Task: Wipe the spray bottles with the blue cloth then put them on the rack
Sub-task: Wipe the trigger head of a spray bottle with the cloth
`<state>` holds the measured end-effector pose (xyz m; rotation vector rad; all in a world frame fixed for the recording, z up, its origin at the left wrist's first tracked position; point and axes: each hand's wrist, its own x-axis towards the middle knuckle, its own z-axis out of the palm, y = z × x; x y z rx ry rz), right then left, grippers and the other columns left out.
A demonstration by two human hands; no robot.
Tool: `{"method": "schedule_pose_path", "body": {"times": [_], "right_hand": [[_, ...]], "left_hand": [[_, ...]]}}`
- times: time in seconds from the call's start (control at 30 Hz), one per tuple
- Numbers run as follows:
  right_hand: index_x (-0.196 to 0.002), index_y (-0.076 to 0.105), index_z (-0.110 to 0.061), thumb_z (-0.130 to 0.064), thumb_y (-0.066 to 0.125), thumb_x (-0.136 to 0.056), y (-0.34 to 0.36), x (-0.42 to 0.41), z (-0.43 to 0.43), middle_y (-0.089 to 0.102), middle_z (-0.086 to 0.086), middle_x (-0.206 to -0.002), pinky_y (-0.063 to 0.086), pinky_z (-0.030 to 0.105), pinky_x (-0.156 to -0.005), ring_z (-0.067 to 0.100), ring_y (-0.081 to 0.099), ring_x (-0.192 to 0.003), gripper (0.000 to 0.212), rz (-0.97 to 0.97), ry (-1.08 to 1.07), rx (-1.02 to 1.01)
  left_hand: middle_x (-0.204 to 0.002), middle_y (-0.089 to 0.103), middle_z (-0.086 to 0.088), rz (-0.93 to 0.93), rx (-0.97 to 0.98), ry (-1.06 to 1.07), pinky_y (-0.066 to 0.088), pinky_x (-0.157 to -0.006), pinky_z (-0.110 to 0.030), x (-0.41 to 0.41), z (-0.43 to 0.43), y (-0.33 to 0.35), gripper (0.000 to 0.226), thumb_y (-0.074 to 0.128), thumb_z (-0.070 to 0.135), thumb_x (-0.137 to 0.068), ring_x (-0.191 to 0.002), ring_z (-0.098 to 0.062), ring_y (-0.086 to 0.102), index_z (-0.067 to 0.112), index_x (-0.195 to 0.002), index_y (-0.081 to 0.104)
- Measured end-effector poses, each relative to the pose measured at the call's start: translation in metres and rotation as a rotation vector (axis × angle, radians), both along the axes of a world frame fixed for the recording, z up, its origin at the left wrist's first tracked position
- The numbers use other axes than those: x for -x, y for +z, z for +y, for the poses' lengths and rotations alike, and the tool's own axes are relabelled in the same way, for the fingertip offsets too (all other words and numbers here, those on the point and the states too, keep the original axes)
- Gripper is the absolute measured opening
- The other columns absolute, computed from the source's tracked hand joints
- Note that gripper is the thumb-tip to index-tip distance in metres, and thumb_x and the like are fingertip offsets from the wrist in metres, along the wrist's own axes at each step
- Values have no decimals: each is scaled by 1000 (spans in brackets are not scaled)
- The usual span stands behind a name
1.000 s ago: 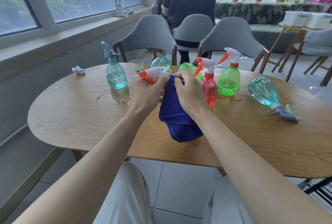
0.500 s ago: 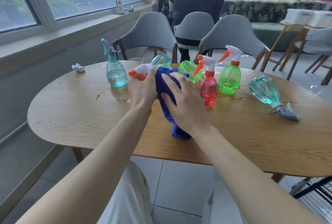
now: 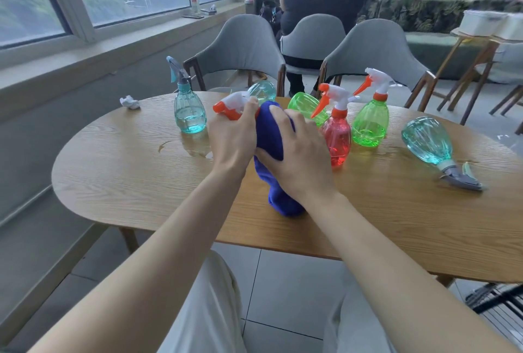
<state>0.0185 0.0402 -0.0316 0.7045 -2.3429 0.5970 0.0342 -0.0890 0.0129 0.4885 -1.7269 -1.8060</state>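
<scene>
Crumpled tissue: far left of the counter, apart from the work, no hazard. Teal bottle: upright, part-filled, just left of the left hand, so a wide elbow or wrist swing could topple it. Wet patch: on the wood below that bottle; likely to re-wet a wiped base set down there or let it slide. Held bottle, orange-and-white spray head: the left hand grips it at the neck, and a squeeze on the trigger could spray. Its body is hidden under the blue cloth, which the right hand wraps and grips. The cloth's tail hangs to the counter and could drag. Red bottle: upright, just beside the right knuckles, the likeliest to be knocked over, and it could then strike the green bottle beside it. Lying teal bottle: on its side, well right; may roll or leak. Dark wire frame: low at far right, probably the rack; the reach is long, so a wet grip could slip.
</scene>
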Motion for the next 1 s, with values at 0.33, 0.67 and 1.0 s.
{"method": "schedule_pose_path", "body": {"times": [0.33,0.67,1.0], "right_hand": [[-103,78,-16,-51,76,-93,18,10,10,77,13,-99,58,42,-87,28,74,-90,37,-913,353,1086],[-111,76,-8,-65,63,-95,-7,-1,2,73,22,-111,36,68,-118,47,66,-111,61,-1274,692,1533],[-131,64,-29,-45,85,-86,-3,-1,1,72,11,-124,62,48,-94,31,74,-109,52,-911,394,1243]], "left_hand": [[-90,79,-10,66,-97,-23,67,-77,-46,-7,-3,0,23,80,32,-91,-85,-28,78,10,-95,77],[-91,77,-4,68,-313,-1,67,-68,-36,-4,-4,-2,17,77,33,-98,-75,-18,79,19,-96,68],[-94,81,-9,0,-310,73,67,-81,-49,0,-8,-2,23,76,39,-93,-88,-29,80,16,-95,71]]}}
